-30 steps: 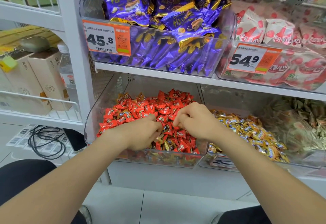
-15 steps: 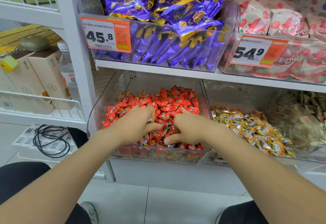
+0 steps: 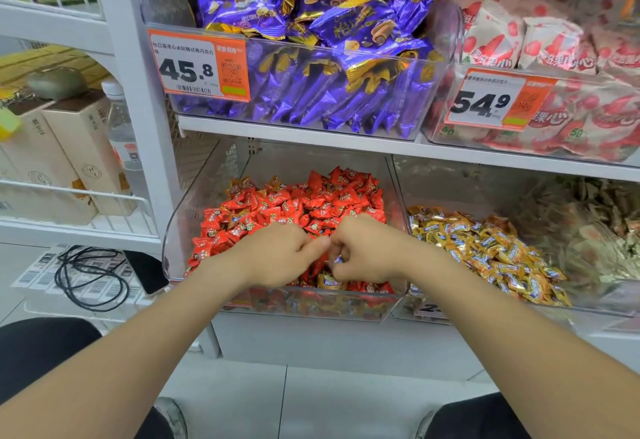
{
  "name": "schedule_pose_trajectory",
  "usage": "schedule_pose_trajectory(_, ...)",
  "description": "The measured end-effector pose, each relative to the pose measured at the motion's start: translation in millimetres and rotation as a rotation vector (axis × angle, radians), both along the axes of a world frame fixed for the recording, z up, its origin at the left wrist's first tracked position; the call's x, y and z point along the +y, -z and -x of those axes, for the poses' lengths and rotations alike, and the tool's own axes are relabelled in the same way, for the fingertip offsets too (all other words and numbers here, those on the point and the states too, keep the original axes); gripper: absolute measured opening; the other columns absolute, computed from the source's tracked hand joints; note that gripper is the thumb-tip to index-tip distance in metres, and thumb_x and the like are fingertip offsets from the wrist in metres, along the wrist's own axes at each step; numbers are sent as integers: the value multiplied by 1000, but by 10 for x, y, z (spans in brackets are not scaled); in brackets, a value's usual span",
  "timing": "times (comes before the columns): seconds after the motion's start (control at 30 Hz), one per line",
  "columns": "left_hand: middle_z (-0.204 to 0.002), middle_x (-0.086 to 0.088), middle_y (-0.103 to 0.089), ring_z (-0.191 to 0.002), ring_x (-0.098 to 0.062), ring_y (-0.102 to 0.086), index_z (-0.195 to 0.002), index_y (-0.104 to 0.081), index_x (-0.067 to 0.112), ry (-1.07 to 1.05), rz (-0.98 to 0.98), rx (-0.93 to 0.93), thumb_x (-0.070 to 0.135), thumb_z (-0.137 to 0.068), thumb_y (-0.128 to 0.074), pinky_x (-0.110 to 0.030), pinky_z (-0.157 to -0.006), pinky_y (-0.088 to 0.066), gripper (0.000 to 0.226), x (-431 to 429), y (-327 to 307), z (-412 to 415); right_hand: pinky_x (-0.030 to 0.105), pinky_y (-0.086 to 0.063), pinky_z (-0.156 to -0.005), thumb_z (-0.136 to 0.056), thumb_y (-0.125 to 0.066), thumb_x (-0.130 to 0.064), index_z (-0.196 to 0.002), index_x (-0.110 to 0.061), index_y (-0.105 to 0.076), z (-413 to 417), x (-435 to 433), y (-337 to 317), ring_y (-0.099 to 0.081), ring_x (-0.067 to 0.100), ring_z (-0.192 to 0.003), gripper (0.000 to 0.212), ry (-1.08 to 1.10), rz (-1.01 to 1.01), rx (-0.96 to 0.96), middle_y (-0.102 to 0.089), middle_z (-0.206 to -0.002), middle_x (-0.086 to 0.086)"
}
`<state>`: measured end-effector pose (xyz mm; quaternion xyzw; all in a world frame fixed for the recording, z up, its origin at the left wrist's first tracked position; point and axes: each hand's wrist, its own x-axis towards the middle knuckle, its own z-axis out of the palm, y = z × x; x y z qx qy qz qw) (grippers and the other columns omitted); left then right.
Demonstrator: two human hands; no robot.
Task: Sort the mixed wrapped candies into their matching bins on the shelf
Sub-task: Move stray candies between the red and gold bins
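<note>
Both hands are sunk in the clear bin [image 3: 183, 217] of red candies [image 3: 311, 203] on the lower shelf, knuckles nearly touching. The right hand [image 3: 367, 251] has its grip curled tight, pinching a small blue-and-white wrapped candy [image 3: 337, 260] between thumb and fingers. The left hand [image 3: 277, 255] curls down into the pile; whether its grip holds anything cannot be told. One orange-yellow candy [image 3: 327, 281] lies among the reds by the front wall. The neighbouring bin [image 3: 450, 182] holds yellow candies [image 3: 485, 251].
</note>
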<state>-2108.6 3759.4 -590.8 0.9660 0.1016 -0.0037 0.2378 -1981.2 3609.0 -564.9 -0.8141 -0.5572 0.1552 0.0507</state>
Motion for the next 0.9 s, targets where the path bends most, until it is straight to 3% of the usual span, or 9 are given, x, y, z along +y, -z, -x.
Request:
schedule_pose_trajectory(0.13,-68,12,-58,-63,-6,-55,-96,-70,22,24,31,43,24,-111,-42,-30,-62,-42,32,16,47,-90,30,-51,-73,-92,-57,-18,-100,-20,-79,-101,-61,-75,-50,2,-52,23,78,-104,25,-62,-57,-4)
schedule_pose_trajectory(0.2,-72,6,-63,-61,-10,-56,-103,-68,29,72,66,51,18,-108,-44,-29,-60,-43,26,-17,65,-122,30,-47,-69,-98,-55,-24,-85,-16,-76,-114,-95,-94,-50,6,-51,26,92,-155,41,-66,-62,5)
schedule_pose_trajectory(0.33,-74,-2,-63,-64,-14,-55,-110,-72,35,174,73,133,16,-93,-62,-25,-62,-46,27,-53,63,-187,30,-50,-81,-105,-58,-37,-74,-23,-73,-107,-171,-144,-54,-1,-63,37,67,-196,-24,-69,-67,-8)
schedule_pose_trajectory(0.4,-90,-2,-68,-78,-16,-58,-123,-72,39,233,29,178,17,-90,-69,-28,-72,-49,40,-23,61,-211,30,-54,-88,-103,-56,-23,-89,-23,-78,-95,-201,-156,-55,-7,-68,26,61,-159,-6,-74,-73,-9)
schedule_pose_trajectory(0.47,-115,13,-69,-99,-9,-59,-130,-71,39,270,-50,200,19,-89,-76,-26,-87,-47,46,21,60,-227,38,-57,-88,-98,-48,-13,-106,-24,-76,-68,-217,-161,-52,-8,-69,31,68,-134,-17,-70,-70,-9)
schedule_pose_trajectory(0.53,-122,16,-63,-113,-11,-58,-130,-71,39,278,-132,197,24,-87,-81,-31,-97,-50,47,48,65,-247,42,-58,-82,-92,-46,-12,-99,-26,-73,-54,-215,-166,-54,0,-60,30,71,-123,-30,-61,-57,-10)
schedule_pose_trajectory(0.63,-110,11,-45,-101,-16,-55,-127,-69,44,266,-269,184,34,-87,-83,-38,-82,-53,43,-13,50,-270,44,-60,-75,-86,-52,-24,-78,-26,-69,-56,-195,-149,-61,9,-67,18,71,-145,-86,-62,-61,-11)
schedule_pose_trajectory(0.8,-106,5,-40,-89,-20,-56,-119,-74,37,280,-370,102,23,-93,-71,-34,-62,-42,30,-74,98,-297,37,-60,-70,-86,-62,-28,-85,-32,-76,-80,-168,-97,-64,11,-76,14,27,-9,-136,-67,-72,-13)
schedule_pose_trajectory(0.9,-101,6,-39,-81,-14,-49,-113,-76,36,283,-337,51,41,-96,-70,-33,-60,-37,19,-45,63,-255,32,-53,-68,-91,-71,-49,-93,-34,-79,-90,-140,-69,-63,7,-76,18,-6,54,-116,-68,-75,-15)
